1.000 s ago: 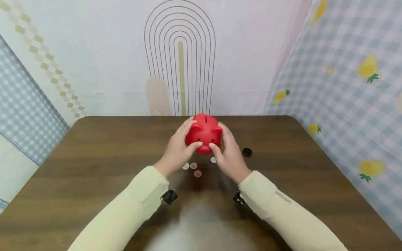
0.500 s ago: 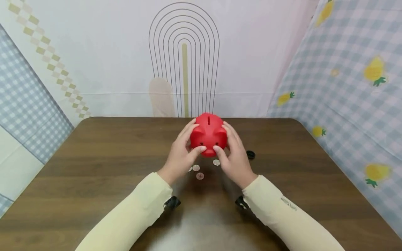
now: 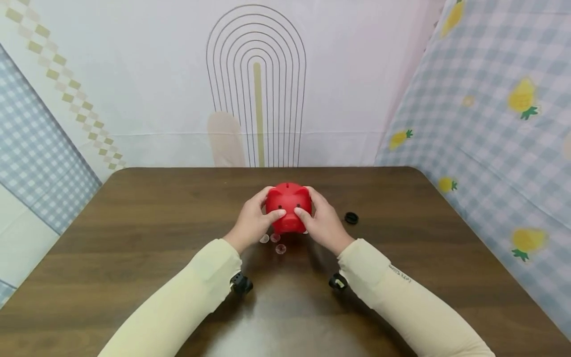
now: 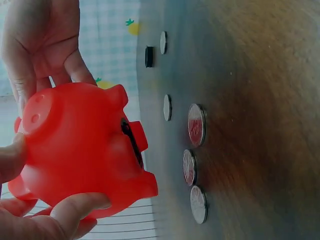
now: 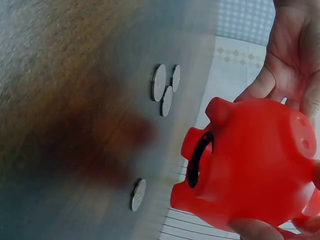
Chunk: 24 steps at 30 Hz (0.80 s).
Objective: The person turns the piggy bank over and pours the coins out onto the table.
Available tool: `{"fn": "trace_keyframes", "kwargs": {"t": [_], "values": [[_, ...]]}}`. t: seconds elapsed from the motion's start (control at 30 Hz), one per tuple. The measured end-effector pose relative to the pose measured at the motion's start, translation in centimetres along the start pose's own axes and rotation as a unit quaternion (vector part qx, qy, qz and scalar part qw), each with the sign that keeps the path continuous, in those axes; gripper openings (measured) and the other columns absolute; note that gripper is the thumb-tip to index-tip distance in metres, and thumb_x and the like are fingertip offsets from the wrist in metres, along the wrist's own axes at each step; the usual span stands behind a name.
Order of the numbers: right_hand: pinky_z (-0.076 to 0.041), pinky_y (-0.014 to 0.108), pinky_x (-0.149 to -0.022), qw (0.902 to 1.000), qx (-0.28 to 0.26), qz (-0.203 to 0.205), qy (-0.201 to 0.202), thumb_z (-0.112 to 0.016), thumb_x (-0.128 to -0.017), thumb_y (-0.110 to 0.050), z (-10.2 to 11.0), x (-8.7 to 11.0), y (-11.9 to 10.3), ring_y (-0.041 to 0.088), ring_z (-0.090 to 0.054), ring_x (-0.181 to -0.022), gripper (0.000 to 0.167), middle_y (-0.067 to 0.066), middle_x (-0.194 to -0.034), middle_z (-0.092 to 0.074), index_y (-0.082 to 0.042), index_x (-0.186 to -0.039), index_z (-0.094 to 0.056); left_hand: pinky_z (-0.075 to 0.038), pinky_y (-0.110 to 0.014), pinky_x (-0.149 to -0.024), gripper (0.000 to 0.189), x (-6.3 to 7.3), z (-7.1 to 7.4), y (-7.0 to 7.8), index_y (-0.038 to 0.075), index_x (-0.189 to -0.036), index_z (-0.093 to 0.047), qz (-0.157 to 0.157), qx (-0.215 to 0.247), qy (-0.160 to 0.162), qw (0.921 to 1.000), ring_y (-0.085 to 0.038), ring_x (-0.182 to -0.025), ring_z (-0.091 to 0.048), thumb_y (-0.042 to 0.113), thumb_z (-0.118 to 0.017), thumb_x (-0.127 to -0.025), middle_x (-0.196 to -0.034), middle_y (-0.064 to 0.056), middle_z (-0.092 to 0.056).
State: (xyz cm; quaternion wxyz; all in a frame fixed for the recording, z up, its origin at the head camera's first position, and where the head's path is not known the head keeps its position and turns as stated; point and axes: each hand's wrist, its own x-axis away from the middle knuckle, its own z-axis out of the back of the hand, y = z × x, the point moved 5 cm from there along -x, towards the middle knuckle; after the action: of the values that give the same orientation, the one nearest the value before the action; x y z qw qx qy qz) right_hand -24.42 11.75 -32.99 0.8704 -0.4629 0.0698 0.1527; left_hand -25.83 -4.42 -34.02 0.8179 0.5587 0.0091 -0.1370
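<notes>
A red piggy bank [image 3: 289, 197], snout toward me, is held between both hands just above the table in the head view. My left hand [image 3: 254, 221] grips its left side, thumb beside the snout. On the opposite side my right hand [image 3: 326, 223] grips it the same way. Both wrist views show a dark opening [image 5: 195, 172] in the bank's underside, between its stubby feet. Silvery coins [image 4: 197, 125] lie flat on the wood, several of them, below and in front of the bank. The coin slot on top is seen nearly edge-on.
A round black cap [image 3: 351, 217] lies on the brown wooden table [image 3: 178, 208], right of my right hand. Behind the table hangs a pale cloth [image 3: 357, 89] with an arch pattern. Checked cloth [image 3: 490, 163] with pineapples borders the right side.
Both hands have lowered the piggy bank and tipped it back level. Its top slot faced me more half a second ago; now its snout and feet show. The coin near my right hand is mostly covered.
</notes>
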Motion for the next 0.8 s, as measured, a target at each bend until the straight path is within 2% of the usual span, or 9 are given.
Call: {"fn": "trace_keyframes", "kwargs": {"t": [0.07, 0.13, 0.23, 0.3, 0.37, 0.47, 0.57, 0.67, 0.8], "values": [[-0.052, 0.044, -0.092, 0.9992, -0.003, 0.035, 0.019, -0.063, -0.093, -0.01, 0.1, 0.0, -0.4, 0.029, -0.051, -0.118, 0.057, 0.013, -0.139, -0.046, -0.005, -0.143, -0.039, -0.047, -0.044, -0.099, 0.061, 0.1, 0.3, 0.7, 0.007, -0.142, -0.045, -0.032, -0.011, 0.012, 0.9994, -0.031, -0.129, -0.047, 0.008, -0.071, -0.087, -0.143, -0.011, -0.048], [-0.052, 0.044, -0.092, 0.9922, -0.011, 0.11, 0.058, -0.065, -0.09, -0.006, 0.5, 0.4, -1.2, 0.028, -0.049, -0.121, 0.06, 0.012, -0.143, -0.042, -0.004, -0.144, -0.038, -0.049, -0.043, -0.097, 0.062, 0.7, 0.8, 2.0, 0.006, -0.141, -0.045, -0.1, -0.014, 0.033, 0.9944, -0.03, -0.129, -0.047, 0.006, -0.071, -0.085, -0.148, -0.01, -0.042], [-0.052, 0.048, -0.09, 0.9598, -0.02, 0.251, 0.124, -0.069, -0.085, 0.002, 1.1, 1.7, -2.8, 0.033, -0.045, -0.127, 0.065, 0.018, -0.148, -0.036, 0.003, -0.141, -0.038, -0.051, -0.045, -0.092, 0.061, 2.3, 1.5, 4.4, 0.0, -0.136, -0.048, -0.242, -0.038, 0.065, 0.9673, -0.035, -0.133, -0.041, 0.001, -0.074, -0.082, -0.151, -0.014, -0.037], [-0.052, 0.049, -0.089, 0.947, -0.019, 0.288, 0.142, -0.069, -0.083, 0.005, 1.1, 2.0, -3.1, 0.034, -0.043, -0.128, 0.065, 0.02, -0.148, -0.035, 0.005, -0.14, -0.038, -0.052, -0.044, -0.09, 0.06, 2.7, 1.7, 4.9, -0.001, -0.135, -0.049, -0.275, -0.043, 0.074, 0.9577, -0.035, -0.132, -0.042, 0.0, -0.075, -0.08, -0.151, -0.015, -0.036], [-0.052, 0.048, -0.091, 0.9579, -0.007, 0.257, 0.128, -0.068, -0.085, 0.002, 0.7, 1.6, -2.7, 0.032, -0.046, -0.124, 0.061, 0.019, -0.144, -0.04, 0.004, -0.139, -0.039, -0.049, -0.045, -0.096, 0.059, 2.4, 1.6, 4.3, -0.001, -0.135, -0.049, -0.24, -0.054, 0.073, 0.9664, -0.035, -0.133, -0.041, 0.002, -0.074, -0.082, -0.149, -0.017, -0.04], [-0.052, 0.043, -0.093, 0.9902, 0.012, 0.129, 0.054, -0.064, -0.092, -0.007, -0.4, 0.4, -1.0, 0.026, -0.052, -0.117, 0.056, 0.013, -0.138, -0.047, -0.002, -0.141, -0.039, -0.048, -0.045, -0.097, 0.063, 1.0, 1.1, 1.5, 0.005, -0.141, -0.045, -0.086, -0.031, 0.035, 0.9952, -0.032, -0.128, -0.047, 0.006, -0.073, -0.085, -0.146, -0.013, -0.045], [-0.051, 0.043, -0.093, 0.9992, 0.013, 0.039, -0.002, -0.064, -0.093, -0.011, -1.2, 0.1, 0.1, 0.027, -0.055, -0.114, 0.055, 0.012, -0.134, -0.05, -0.004, -0.142, -0.039, -0.054, -0.047, -0.088, 0.066, 0.7, 0.7, -0.6, 0.011, -0.145, -0.042, 0.027, 0.003, 0.004, 0.9996, -0.033, -0.126, -0.047, 0.009, -0.072, -0.086, -0.142, -0.012, -0.048], [-0.051, 0.044, -0.094, 0.9999, 0.003, 0.012, -0.012, -0.064, -0.092, -0.011, -1.4, -0.1, 0.2, 0.029, -0.054, -0.116, 0.057, 0.013, -0.136, -0.049, -0.003, -0.143, -0.039, -0.056, -0.048, -0.08, 0.067, 0.7, 0.5, -1.1, 0.013, -0.145, -0.041, 0.045, 0.019, 0.002, 0.9988, -0.033, -0.123, -0.047, 0.009, -0.072, -0.086, -0.139, -0.011, -0.049], [-0.055, 0.042, -0.087, 0.9997, -0.007, 0.023, 0.001, -0.063, -0.093, -0.01, -1.0, -0.2, 0.1, 0.028, -0.055, -0.113, 0.058, 0.011, -0.137, -0.048, -0.005, -0.144, -0.037, -0.052, -0.045, -0.092, 0.065, 0.6, 0.7, -0.2, 0.011, -0.144, -0.043, 0.002, -0.012, 0.018, 0.9998, -0.03, -0.126, -0.047, 0.01, -0.072, -0.086, -0.143, -0.009, -0.046]]}}
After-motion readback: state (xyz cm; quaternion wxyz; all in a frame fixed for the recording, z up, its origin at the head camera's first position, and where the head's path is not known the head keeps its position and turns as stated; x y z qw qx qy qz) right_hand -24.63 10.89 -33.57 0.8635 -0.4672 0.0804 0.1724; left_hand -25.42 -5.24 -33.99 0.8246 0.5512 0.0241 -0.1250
